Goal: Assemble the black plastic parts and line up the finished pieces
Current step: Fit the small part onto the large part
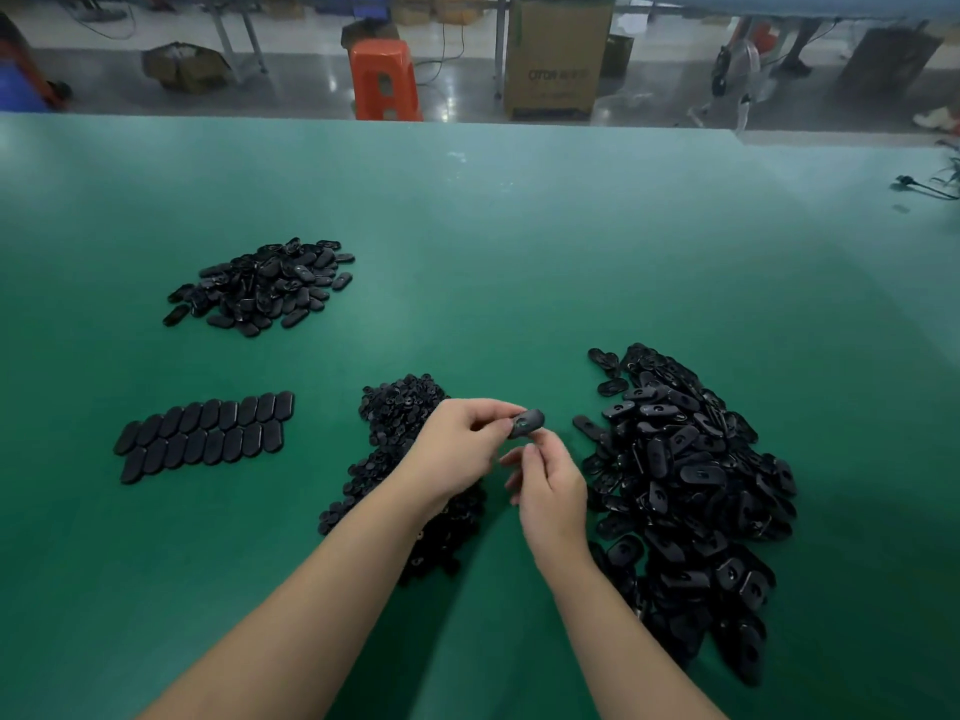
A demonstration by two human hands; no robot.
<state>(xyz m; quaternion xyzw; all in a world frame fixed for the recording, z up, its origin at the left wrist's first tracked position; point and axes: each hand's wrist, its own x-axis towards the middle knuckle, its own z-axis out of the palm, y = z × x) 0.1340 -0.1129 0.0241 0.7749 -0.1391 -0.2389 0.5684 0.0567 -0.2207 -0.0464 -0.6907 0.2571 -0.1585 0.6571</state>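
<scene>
My left hand (460, 444) pinches a black oval plastic shell (525, 423) above the green table (519, 262), hollow side facing me. Just below the shell is my right hand (550, 491), its fingers curled with the tips close together; whether they hold a small part I cannot tell. A big heap of oval shells (685, 501) lies to the right. Under my left forearm spreads a pile of small round black parts (400, 407). Finished ovals (205, 433) lie flat in two neat rows at the left. Another loose heap of black ovals (265, 285) sits further back on the left.
The table's far edge runs across the top, with an orange stool (384, 77) and a cardboard box (556, 59) on the floor beyond. A black cable (924, 187) lies at the table's far right. Bare green surface shows in the middle and back.
</scene>
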